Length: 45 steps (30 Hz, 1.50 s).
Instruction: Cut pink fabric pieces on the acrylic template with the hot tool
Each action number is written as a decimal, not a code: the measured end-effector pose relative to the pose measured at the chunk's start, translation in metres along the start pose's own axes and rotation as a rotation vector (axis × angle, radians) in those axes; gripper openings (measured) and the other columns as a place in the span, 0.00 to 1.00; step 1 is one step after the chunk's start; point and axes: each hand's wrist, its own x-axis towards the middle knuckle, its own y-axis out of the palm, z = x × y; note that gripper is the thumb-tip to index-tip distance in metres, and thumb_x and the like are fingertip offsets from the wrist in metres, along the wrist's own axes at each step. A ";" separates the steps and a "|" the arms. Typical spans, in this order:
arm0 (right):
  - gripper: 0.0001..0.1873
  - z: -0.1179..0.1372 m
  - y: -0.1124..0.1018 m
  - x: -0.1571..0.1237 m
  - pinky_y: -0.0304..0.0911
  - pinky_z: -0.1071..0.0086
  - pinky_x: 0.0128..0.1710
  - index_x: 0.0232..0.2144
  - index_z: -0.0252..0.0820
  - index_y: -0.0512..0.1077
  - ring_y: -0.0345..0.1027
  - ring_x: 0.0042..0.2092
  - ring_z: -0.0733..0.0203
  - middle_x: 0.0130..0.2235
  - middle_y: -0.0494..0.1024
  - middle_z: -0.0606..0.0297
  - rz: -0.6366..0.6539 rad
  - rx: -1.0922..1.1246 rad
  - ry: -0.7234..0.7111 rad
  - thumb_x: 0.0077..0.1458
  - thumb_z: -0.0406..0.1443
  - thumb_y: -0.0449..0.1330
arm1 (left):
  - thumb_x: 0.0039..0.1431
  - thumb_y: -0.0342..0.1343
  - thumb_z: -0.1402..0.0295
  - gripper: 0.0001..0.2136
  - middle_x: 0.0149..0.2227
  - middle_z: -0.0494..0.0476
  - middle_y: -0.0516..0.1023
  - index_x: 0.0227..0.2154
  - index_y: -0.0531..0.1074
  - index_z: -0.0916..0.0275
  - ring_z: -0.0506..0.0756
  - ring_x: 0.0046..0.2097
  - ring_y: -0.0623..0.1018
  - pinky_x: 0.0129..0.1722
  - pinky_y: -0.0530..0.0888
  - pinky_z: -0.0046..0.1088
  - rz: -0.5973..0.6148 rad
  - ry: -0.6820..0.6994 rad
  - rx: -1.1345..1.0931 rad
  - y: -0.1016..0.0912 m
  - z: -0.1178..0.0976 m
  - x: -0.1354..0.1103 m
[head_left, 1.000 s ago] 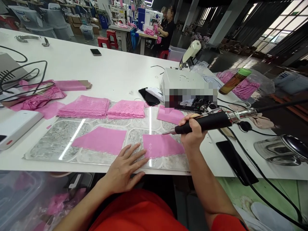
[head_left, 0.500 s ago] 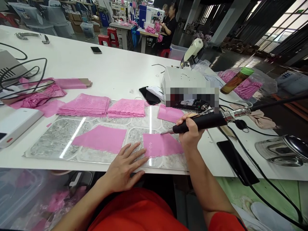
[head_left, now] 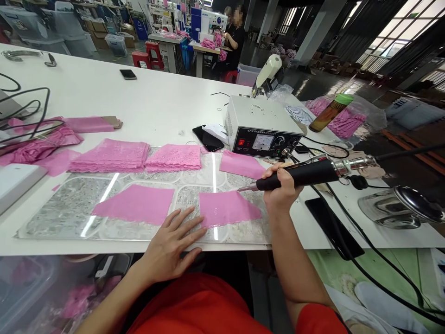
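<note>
Right hand (head_left: 281, 190) clamped around a black cutting wand (head_left: 299, 175) (tip at the top edge of 1 pink lace piece (head_left: 227, 208)); left hand (head_left: 174, 243) lies flat, fingers spread, touching that lace on the glass plate (head_left: 62, 213)

White control box (head_left: 259, 124), phone (head_left: 128, 73) — bottle (head_left: 330, 112)
</note>
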 end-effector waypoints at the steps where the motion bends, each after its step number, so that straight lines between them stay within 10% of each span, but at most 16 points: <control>1: 0.02 -0.001 0.000 0.000 0.60 0.71 0.23 0.23 0.41 0.67 0.62 0.22 0.69 0.22 0.67 0.73 0.000 0.001 0.005 0.43 0.32 0.59 | 0.61 0.54 0.67 0.18 0.60 0.56 0.70 0.55 0.70 0.57 0.65 0.67 0.59 0.63 0.57 0.46 0.001 0.001 0.002 0.000 0.000 0.000; 45: 0.02 0.011 -0.019 -0.007 0.61 0.71 0.23 0.23 0.41 0.68 0.62 0.23 0.69 0.24 0.67 0.72 -0.010 -0.014 0.038 0.42 0.33 0.58 | 0.60 0.55 0.69 0.21 0.60 0.54 0.70 0.57 0.68 0.56 0.64 0.67 0.58 0.65 0.57 0.46 0.014 0.066 0.012 -0.002 0.005 0.002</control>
